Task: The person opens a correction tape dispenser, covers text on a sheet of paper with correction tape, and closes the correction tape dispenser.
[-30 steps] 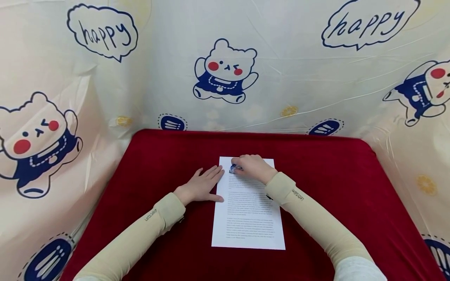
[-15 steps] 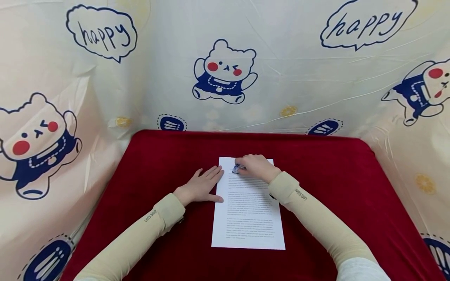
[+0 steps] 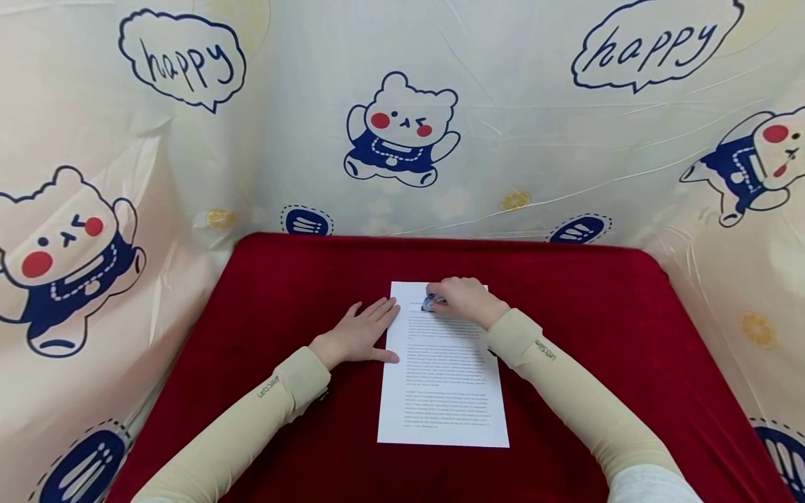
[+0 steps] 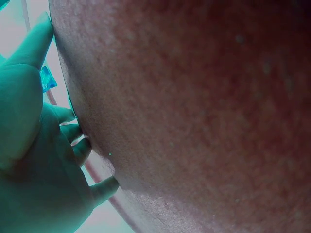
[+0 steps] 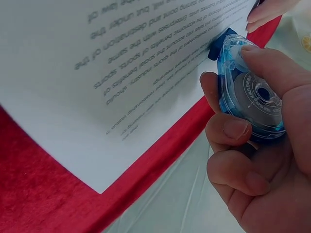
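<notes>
A blue, see-through correction tape dispenser (image 5: pixel 250 97) with a grey reel inside is held in my right hand (image 3: pixel 468 299), between thumb and curled fingers. Its blue tip points down at the upper lines of a white printed sheet (image 3: pixel 440 405). In the right wrist view the tip is right at the text. My left hand (image 3: pixel 358 334) lies flat with fingers spread, its fingertips and thumb on the left edge of the sheet. The left wrist view shows that hand's fingers (image 4: pixel 104 190) straight along the dark red surface, and the blue dispenser (image 4: pixel 47 79) beyond.
The sheet lies on a table covered with a dark red cloth (image 3: pixel 283 279). Behind and to both sides hangs a pale curtain (image 3: pixel 503 140) printed with bears and the word happy. Beige sleeves (image 3: pixel 220 436) cover both forearms.
My right hand has slid a little to the right with the correction tape dispenser, along the top lines of the sheet. My left hand has stayed in place.
</notes>
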Available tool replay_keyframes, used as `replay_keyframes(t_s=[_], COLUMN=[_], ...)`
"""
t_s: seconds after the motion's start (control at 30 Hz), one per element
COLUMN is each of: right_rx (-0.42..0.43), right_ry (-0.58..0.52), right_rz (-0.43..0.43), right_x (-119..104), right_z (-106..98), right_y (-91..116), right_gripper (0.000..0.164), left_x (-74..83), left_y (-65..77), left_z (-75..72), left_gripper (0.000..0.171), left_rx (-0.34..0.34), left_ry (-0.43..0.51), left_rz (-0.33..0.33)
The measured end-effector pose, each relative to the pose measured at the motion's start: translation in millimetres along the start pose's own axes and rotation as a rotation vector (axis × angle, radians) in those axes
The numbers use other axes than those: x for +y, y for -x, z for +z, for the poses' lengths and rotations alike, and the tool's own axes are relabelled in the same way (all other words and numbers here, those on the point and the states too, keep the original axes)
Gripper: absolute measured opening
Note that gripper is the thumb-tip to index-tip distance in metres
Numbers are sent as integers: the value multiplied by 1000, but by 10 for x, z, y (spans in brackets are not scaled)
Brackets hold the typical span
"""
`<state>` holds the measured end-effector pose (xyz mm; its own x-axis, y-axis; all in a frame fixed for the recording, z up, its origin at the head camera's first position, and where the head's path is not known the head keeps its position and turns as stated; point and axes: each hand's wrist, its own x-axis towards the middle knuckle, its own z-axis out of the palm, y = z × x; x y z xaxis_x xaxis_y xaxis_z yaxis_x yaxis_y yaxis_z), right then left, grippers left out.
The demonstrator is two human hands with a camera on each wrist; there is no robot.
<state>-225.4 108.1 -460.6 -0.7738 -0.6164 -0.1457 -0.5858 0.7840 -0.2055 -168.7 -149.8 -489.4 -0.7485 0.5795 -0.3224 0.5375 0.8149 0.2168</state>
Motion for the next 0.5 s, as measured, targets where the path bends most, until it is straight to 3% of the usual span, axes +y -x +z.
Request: replay_keyframes(t_s=[0.5], right_rx=[16], right_ry=[-11], right_rz=[-12], right_x=[161], right_z=[5], right_y=[131], right_gripper=[16], left_x=[7], left_y=[-4], left_z=[-7], left_gripper=[108], left_rx=[-7], left_ry=[11], left_rz=[-13])
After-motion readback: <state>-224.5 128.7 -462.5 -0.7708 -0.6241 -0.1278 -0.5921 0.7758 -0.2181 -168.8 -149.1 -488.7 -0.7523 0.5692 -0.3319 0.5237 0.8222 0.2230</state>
